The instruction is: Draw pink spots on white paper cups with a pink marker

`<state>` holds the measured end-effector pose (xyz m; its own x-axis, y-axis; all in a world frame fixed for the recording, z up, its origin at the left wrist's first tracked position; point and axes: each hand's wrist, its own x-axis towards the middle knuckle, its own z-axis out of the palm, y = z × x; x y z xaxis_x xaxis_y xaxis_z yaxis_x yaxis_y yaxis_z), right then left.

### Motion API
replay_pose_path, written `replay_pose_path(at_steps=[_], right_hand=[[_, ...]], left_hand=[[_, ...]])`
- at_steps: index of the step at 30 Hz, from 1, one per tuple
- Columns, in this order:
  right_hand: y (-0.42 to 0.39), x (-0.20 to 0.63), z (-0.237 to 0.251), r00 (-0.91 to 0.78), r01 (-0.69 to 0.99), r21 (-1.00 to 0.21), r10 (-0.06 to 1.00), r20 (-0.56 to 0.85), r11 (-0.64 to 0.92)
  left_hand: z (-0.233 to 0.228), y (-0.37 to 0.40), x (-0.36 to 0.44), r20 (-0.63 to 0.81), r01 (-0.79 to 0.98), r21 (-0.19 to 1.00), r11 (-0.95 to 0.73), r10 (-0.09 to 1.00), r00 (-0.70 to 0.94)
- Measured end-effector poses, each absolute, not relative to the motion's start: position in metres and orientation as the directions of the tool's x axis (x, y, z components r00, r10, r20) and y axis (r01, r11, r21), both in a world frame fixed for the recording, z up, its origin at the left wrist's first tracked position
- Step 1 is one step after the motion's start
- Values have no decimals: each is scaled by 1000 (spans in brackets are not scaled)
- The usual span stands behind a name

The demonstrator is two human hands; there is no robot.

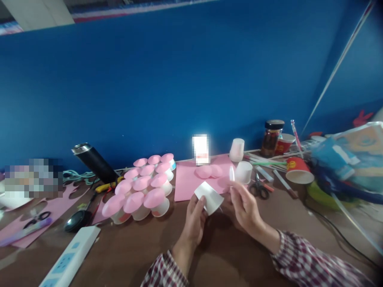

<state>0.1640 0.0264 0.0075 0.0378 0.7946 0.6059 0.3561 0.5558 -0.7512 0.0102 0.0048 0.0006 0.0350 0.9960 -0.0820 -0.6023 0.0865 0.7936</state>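
Observation:
My left hand [195, 220] is closed around a white paper cup [209, 197], which is tilted on its side with the wider end toward the lower right. To its right, my right hand [247, 209] pinches a slim, pale piece [231, 174] between thumb and fingertips; its exact kind is unclear. Behind the hands lies a pink paper sheet [185, 181] with a few pink paper rounds [206, 172] on it. Two more white cups [237, 150] stand or lie near its right edge. On the left, several white cups [161, 208] are topped with pink paper cones [154, 197].
At left are a power strip [70, 257], a computer mouse [77, 220], a black flask [95, 163] and scissors [37, 219]. At right are black-handled scissors [259, 189], a red paper cup [295, 165] and a dark-lidded jar [272, 139]. A blue partition [179, 79] rises behind.

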Motion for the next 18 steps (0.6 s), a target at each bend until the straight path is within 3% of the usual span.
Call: replay_pose_path(at_steps=[7,13,18], right_hand=[[16,156,2,-67,274,-782,823,565,559],[7,158,1,-100,404,-703,793,602,585],[9,155,-3,-161,409,-654,756,635,636]], left_hand=[[7,10,5,-244,-795,568,211,966,82],[6,11,6,-363,-836,498,232,931,42],[4,8,9,-286,-824,513,241,953,101]])
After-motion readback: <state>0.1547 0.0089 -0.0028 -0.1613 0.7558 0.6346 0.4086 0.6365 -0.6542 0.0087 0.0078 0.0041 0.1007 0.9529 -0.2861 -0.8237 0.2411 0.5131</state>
